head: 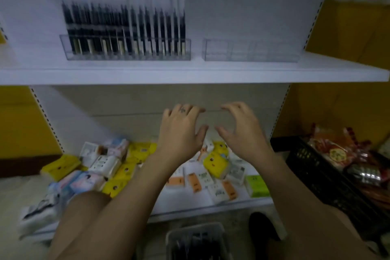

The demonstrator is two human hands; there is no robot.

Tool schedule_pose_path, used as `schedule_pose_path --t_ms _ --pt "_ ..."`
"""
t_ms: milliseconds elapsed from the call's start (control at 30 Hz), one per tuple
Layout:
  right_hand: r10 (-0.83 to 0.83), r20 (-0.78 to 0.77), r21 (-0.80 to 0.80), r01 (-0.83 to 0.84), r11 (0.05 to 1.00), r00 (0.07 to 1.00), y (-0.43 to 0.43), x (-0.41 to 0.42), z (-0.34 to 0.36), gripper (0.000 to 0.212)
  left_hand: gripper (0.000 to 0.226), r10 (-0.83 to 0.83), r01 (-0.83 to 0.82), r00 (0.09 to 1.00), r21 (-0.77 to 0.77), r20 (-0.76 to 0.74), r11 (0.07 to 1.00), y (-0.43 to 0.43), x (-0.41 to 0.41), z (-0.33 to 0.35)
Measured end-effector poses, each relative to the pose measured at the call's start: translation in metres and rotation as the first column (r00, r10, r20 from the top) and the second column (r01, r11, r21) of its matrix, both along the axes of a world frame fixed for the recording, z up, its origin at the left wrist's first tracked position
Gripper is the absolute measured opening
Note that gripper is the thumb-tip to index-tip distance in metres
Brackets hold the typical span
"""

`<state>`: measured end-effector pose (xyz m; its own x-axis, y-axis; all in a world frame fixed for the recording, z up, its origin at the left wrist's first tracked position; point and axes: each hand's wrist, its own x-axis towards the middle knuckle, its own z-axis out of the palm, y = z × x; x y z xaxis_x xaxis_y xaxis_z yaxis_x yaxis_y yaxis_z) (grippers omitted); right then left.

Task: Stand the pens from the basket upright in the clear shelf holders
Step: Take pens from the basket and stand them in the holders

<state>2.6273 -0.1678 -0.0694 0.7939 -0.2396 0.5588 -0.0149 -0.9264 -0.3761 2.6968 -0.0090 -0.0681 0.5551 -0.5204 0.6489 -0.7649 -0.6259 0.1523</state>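
The left hand and right hand hover below the upper shelf, fingers spread and loosely bent, grasping nothing. Upright pens fill the left clear holder — the right holder sits beside it. The basket seems to hold dark pens — blurred

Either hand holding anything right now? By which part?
Nothing is held. The left hand and the right hand hover empty with fingers loosely spread; neither touches the basket lower in the view.
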Motion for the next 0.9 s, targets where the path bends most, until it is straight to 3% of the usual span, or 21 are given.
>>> schedule_pose_path --t_ms 200,367,533,700,800,900 --pt "-0.023 -0.347 0.106 0.064 0.992 0.938 0.003 -0.017 -0.107 0.051 0.042 0.065 0.016 0.938 0.229 -0.341 0.973 -0.005 -0.012 -0.093" --pt "0.025 -0.63 0.195 0.127 0.972 0.776 -0.003 -0.035 -0.196 0.054 0.047 0.144 0.118 0.797 0.384 -0.587 0.916 -0.001 -0.015 -0.179" --pt "0.084 -0.738 0.252 0.158 0.955 0.67 -0.007 -0.044 -0.252 0.041 0.033 0.217 0.245 0.629 0.455 -0.747 0.856 0.009 -0.027 -0.249" --pt "0.181 -0.864 0.258 0.105 0.96 0.47 0.007 -0.047 -0.293 0.009 0.045 0.341 0.308 0.479 0.519 -0.809 0.797 0.009 -0.037 -0.295" --pt "0.233 -0.899 0.302 0.138 0.943 0.37 0.014 -0.052 -0.315 0.024 0.041 0.369 0.319 0.389 0.5 -0.844 0.805 0.009 -0.038 -0.319" --pt "0.261 -0.921 0.321 0.184 0.929 0.29 0.012 -0.052 -0.336 0.036 0.052 0.388 0.297 0.307 0.474 -0.869 0.829 0.013 -0.035 -0.344"
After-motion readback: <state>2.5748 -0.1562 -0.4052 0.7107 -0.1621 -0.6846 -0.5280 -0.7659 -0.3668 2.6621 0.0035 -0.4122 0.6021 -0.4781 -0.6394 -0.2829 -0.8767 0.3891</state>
